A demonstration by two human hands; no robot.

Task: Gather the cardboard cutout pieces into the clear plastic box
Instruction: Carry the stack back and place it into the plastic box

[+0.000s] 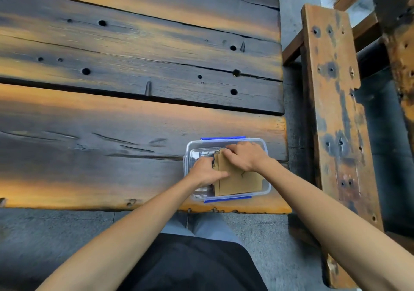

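The clear plastic box (266, 188) with blue clips stands near the table's front right corner. Brown cardboard cutout pieces (240, 183) lie inside it, filling its right half. My left hand (205, 170) reaches into the box from the left, its fingers curled on the left edge of the cardboard. My right hand (244, 155) presses down on the far part of the same pieces, fingers bent over them. Both hands touch the cardboard inside the box.
The box rests on a dark, orange-streaked plank table (134, 115) with holes and cracks. A weathered wooden bench (336, 111) runs along the right side, across a narrow gap. Grey concrete floor (44, 228) lies below the table's front edge.
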